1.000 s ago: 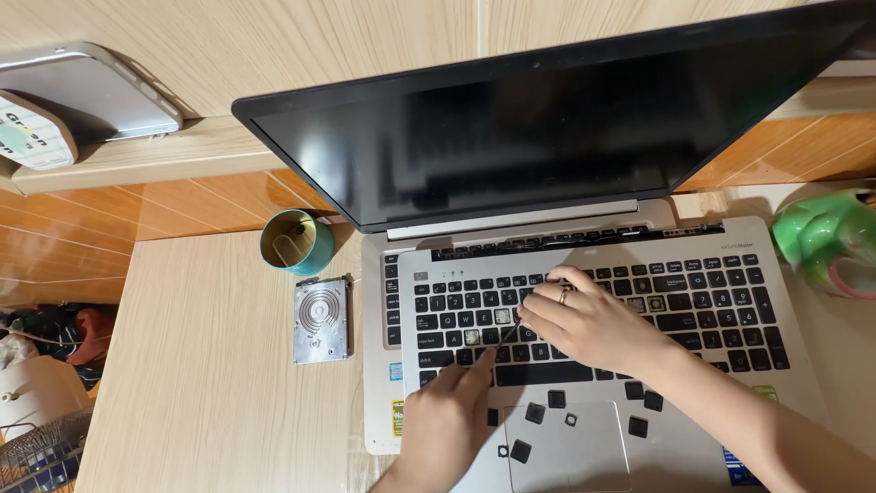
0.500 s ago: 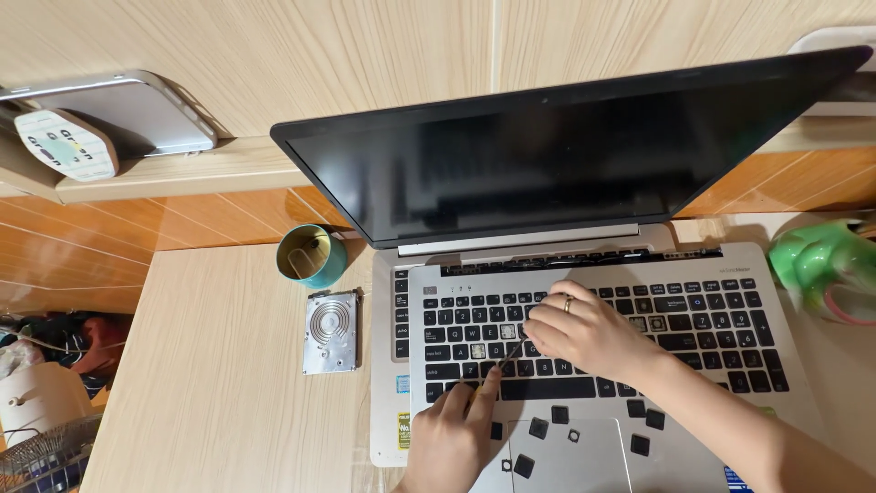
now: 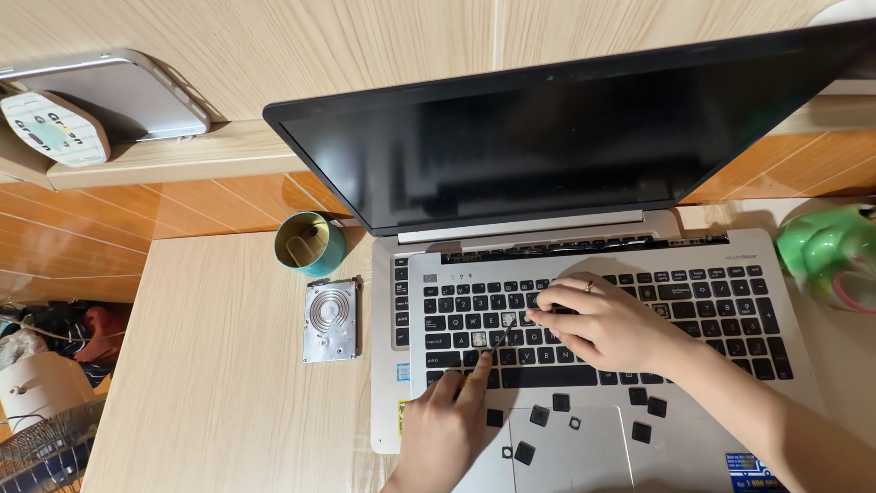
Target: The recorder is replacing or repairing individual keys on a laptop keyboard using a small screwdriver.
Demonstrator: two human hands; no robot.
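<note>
A silver laptop [image 3: 420, 402] with black keys and a dark screen stands open on the wooden desk. Two gaps show in the keyboard where keycaps [image 3: 561, 403] have come off, and several loose caps lie on the palm rest around the touchpad. My right hand [image 3: 607, 327] rests on the middle of the keyboard, pinching a thin dark tool [image 3: 505, 338] whose tip points at a bare key spot. My left hand [image 3: 445, 424] lies on the palm rest, its index finger stretched up to the bottom key row just under the tool tip.
A teal cup [image 3: 311, 245] and a bare metal hard drive [image 3: 330, 320] sit left of the laptop. A green object [image 3: 824, 251] stands at the right edge. A silver device [image 3: 123, 96] lies on the wooden ledge behind. A fan [image 3: 41, 452] is at bottom left.
The view has swung left, so the laptop sits further right in the picture. Both hands stay on the keyboard; my left index finger has reached up closer to the tool tip.
</note>
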